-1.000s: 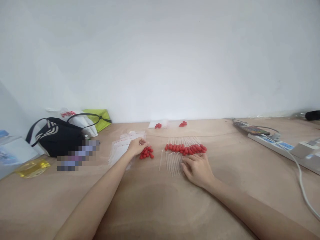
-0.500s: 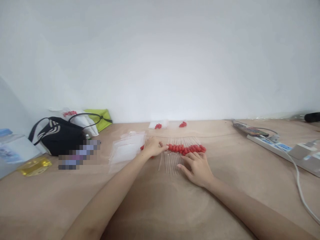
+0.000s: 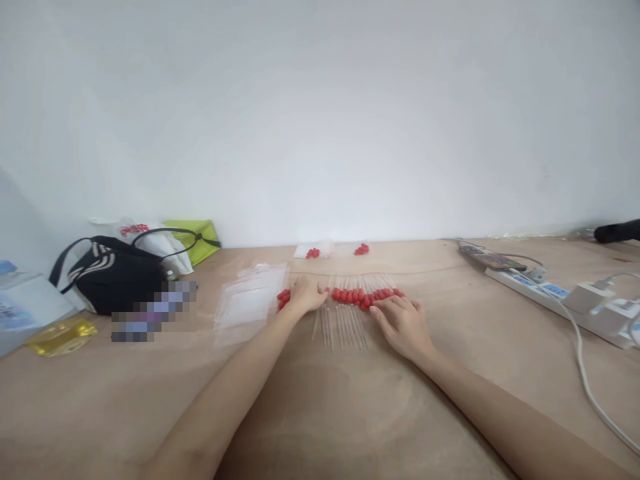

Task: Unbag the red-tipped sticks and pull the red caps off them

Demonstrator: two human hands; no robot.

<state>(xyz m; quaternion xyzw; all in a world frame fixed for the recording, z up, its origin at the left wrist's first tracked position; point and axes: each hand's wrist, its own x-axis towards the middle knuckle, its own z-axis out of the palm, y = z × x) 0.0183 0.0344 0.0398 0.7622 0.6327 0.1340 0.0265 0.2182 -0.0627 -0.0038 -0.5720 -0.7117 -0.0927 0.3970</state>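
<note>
A row of droppers with red bulbs (image 3: 350, 296) and thin clear tubes lies across the table, some tubes (image 3: 345, 330) pointing toward me and others away. My left hand (image 3: 306, 293) is at the row's left end, fingers closed around a red bulb at their tips. Just left of it sit a few more red bulbs (image 3: 283, 297), partly hidden by the hand. My right hand (image 3: 403, 323) rests at the right end, fingers stretched over the bulbs, thumb near the index finger. Clear plastic bags (image 3: 247, 300) lie left of my left hand.
Two small groups of red bulbs (image 3: 313, 253) are at the back, one beside a white packet. To the left stand a black bag (image 3: 117, 277), a green bag (image 3: 200, 243) and a yellow liquid container (image 3: 63, 335). A phone (image 3: 490, 258) and power strip (image 3: 530, 287) with cables lie right.
My left hand has shifted slightly left, leaving a small gap to the row. My right hand has moved off the tubes, its thumb now closer to its index finger. The view has shifted slightly.
</note>
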